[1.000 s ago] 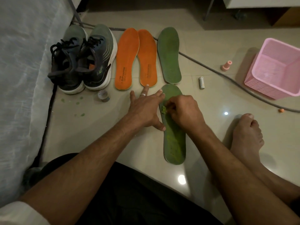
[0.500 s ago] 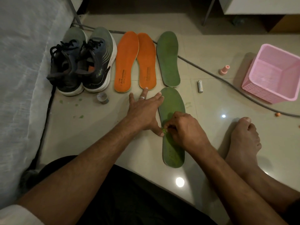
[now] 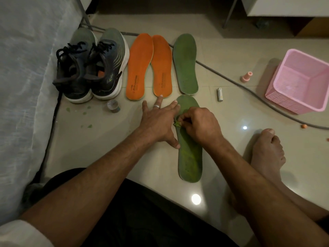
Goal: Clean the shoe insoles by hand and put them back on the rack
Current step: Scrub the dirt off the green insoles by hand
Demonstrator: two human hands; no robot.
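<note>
Four insoles lie on the tiled floor (image 3: 231, 50). Two orange insoles (image 3: 149, 66) sit side by side, touching along their inner edges, with a green insole (image 3: 186, 64) just to their right. The near insole (image 3: 190, 161), also green, lies lengthwise below that one, toe end almost touching its heel.

The left hand (image 3: 158, 123) lies flat with fingers spread, ring on one finger; its fingertips and thumb press the near insole's left edge, the rest of the hand on the floor. The right hand (image 3: 199, 125) is curled over the insole's upper part, fingertips pinching a small green wad (image 3: 177, 123) against the left rim. What the wad is made of cannot be told.

Left of the orange pair stands a pair of shoes (image 3: 92, 68), beside a pale fabric surface (image 3: 23, 86). A small round container (image 3: 113, 105) sits below them, with green flecks (image 3: 85, 111) scattered on the tiles. A battery (image 3: 220, 94) lies right of the insoles, a cable (image 3: 249, 90) runs across the floor behind, and a pink basket (image 3: 277, 97) and a pink cap (image 3: 246, 77) sit at right. A bare foot (image 3: 267, 154) rests right of the near insole.
</note>
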